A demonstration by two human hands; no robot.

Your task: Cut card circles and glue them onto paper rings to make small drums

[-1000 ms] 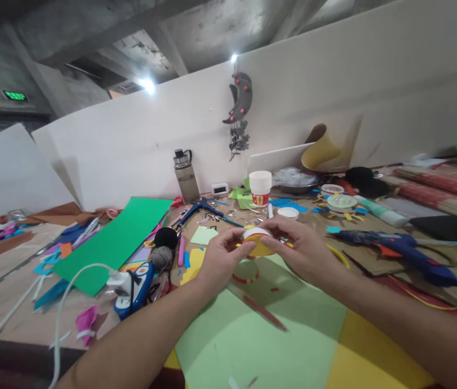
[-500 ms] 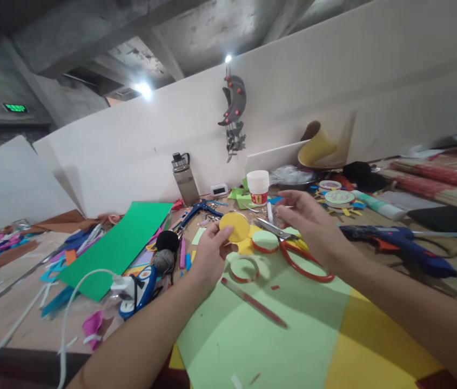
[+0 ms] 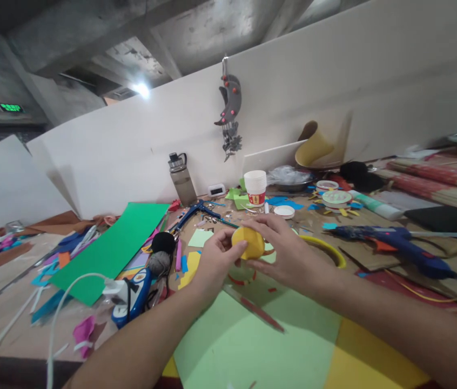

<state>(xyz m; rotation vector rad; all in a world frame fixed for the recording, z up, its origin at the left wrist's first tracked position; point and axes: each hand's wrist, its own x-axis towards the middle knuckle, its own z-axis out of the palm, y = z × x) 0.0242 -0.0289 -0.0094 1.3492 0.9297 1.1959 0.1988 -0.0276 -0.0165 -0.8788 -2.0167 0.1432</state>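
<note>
My left hand [image 3: 213, 260] and my right hand [image 3: 283, 251] meet above the table, and both pinch a yellow paper disc [image 3: 248, 242] that bends between their fingers. Below the hands lies a ring with a red rim [image 3: 241, 277], partly hidden, on a light green sheet [image 3: 248, 335]. A thin red stick [image 3: 259, 312] lies across that sheet. A curved yellow strip [image 3: 328, 249] shows just right of my right hand.
A blue glue gun [image 3: 390, 243] lies at the right. A paper cup [image 3: 255, 187], a water bottle [image 3: 182, 178] and a white lid [image 3: 283, 211] stand farther back. A dark green sheet [image 3: 111, 248], yarn balls [image 3: 160, 254] and a white cable [image 3: 62, 308] are at the left.
My right hand has come back from above the scissors to the yellow disc in my left hand. Both hands now hold the disc, which is bent instead of flat. The scissors are hidden.
</note>
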